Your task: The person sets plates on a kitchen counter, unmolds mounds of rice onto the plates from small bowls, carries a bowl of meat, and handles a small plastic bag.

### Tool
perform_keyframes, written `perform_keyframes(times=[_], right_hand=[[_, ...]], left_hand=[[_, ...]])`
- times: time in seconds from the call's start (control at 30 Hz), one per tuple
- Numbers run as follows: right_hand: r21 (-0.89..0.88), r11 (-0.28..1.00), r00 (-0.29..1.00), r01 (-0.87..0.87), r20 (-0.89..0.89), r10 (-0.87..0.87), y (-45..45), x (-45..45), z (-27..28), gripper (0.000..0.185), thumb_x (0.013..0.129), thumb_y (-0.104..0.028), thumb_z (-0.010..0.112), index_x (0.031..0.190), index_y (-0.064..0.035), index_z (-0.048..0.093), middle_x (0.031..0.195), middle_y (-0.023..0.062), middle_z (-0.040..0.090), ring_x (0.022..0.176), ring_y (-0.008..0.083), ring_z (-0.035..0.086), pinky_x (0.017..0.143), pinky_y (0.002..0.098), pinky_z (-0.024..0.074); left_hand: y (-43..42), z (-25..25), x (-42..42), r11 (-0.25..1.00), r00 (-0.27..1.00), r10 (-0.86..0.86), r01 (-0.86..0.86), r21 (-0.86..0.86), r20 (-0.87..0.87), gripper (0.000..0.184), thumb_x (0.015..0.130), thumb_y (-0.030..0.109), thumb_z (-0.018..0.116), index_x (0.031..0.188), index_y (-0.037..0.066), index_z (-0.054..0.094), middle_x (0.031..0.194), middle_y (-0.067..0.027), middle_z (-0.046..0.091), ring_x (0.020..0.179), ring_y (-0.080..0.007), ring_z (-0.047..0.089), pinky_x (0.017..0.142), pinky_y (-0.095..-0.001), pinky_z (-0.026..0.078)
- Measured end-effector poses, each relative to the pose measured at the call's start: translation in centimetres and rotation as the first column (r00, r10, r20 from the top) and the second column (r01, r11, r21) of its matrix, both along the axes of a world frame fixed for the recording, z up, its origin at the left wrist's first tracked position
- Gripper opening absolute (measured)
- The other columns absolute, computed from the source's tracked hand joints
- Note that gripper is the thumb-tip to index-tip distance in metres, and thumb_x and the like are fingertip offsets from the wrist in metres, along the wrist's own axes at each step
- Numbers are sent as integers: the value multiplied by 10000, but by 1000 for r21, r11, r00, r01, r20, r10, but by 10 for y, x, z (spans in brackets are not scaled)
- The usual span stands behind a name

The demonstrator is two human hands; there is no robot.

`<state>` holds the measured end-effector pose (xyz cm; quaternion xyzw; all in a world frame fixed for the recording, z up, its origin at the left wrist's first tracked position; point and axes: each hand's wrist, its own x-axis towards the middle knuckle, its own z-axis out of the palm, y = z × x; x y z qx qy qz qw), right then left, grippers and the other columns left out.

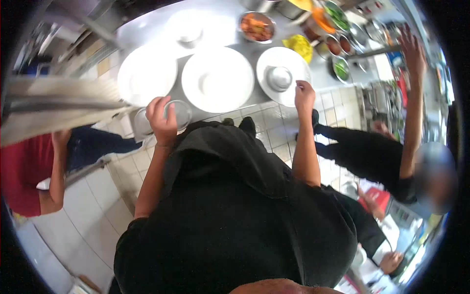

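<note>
Three large white plates, the left one [147, 73], the middle one [235, 81] and the right one [267, 61], lie in a row along the metal counter's near edge. A small round metal bowl or mould [280, 78] sits on the right plate. My left hand [163, 120] has its fingers apart, just below the left plate and beside a round, clear or metal dish [182, 115]; nothing is visibly held. At the right plate's rim is my right hand [305, 95], fingers curled together; what they hold, if anything, is hidden.
Behind the plates stand a bowl of orange-red food [256, 27] and a yellow crumpled item [298, 46]. Bowls with greens [340, 68] stand farther right. A co-worker's raised hand [412, 49] reaches over the counter's right end. Another person in red [24, 171] is at left.
</note>
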<state>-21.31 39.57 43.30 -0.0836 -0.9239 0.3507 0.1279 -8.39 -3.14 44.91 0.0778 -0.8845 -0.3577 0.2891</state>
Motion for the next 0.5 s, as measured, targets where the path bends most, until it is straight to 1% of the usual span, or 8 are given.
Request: perform_keyframes(times=[0.07, 0.13, 0.23, 0.27, 0.37, 0.4, 0.47, 0.5], right_hand=[[42, 999, 999, 7, 31, -8, 10, -8, -2, 223, 775, -76, 616, 980, -11, 678, 983, 175, 662, 823, 284, 647, 769, 365, 507], [28, 999, 999, -37, -25, 37, 16, -20, -9, 230, 776, -99, 637, 986, -15, 679, 999, 167, 661, 837, 316, 643, 783, 376, 508], [196, 938, 935, -285, -157, 317, 15, -38, -11, 230, 791, -114, 615, 992, -22, 681, 967, 180, 663, 853, 358, 635, 808, 400, 504], [198, 933, 943, -301, -84, 322, 15, -38, -10, 230, 800, -120, 602, 994, -25, 682, 962, 186, 663, 864, 364, 633, 817, 408, 501], [191, 925, 944, -329, 88, 317, 5, -37, -10, 217, 838, -128, 530, 958, -30, 682, 958, 205, 661, 905, 362, 634, 841, 432, 491], [261, 880, 918, -396, 143, 370, -2, -34, 2, 197, 830, -110, 519, 918, -28, 675, 975, 192, 666, 916, 372, 633, 842, 417, 498], [251, 818, 856, -517, 144, 497, 4, -33, -25, 211, 819, -86, 516, 981, -35, 641, 1030, 159, 652, 966, 340, 626, 863, 457, 482], [356, 777, 853, -519, 147, 501, 3, -30, -25, 229, 807, -86, 513, 989, -29, 640, 1060, 155, 644, 991, 323, 620, 894, 475, 465]], left_hand=[[32, 1, -14, 985, 986, -167, 168, 38, -20, 200, 784, 59, 659, 982, 36, 653, 1028, -137, 592, 978, -314, 554, 867, -401, 426], [68, 8, -31, 946, 948, -317, 315, 72, 20, 206, 785, 56, 654, 990, 36, 646, 1022, -135, 595, 973, -315, 558, 867, -396, 426], [121, 8, -63, 800, 798, -599, 595, 77, 63, 211, 780, 76, 656, 987, 42, 638, 1034, -117, 601, 969, -312, 569, 838, -395, 447], [139, 6, -72, 739, 733, -674, 666, 104, 91, 212, 776, 86, 658, 982, 44, 637, 1036, -110, 603, 967, -312, 572, 829, -400, 456], [185, -15, -94, 624, 581, -772, 770, 131, 258, 296, 803, 130, 656, 1082, 38, 619, 1120, -126, 590, 1017, -314, 577, 907, -398, 455], [195, -17, -98, 624, 572, -765, 773, 117, 297, 318, 801, 131, 655, 1101, 36, 607, 1141, -126, 581, 1033, -319, 571, 914, -404, 454], [210, -23, -104, 623, 553, -744, 776, 92, 376, 362, 797, 133, 652, 1138, 32, 583, 1181, -126, 565, 1064, -328, 561, 927, -416, 452], [214, -22, -106, 626, 538, -727, 775, 88, 426, 381, 794, 125, 651, 1154, 25, 574, 1221, -126, 544, 1084, -329, 554, 933, -413, 449]])
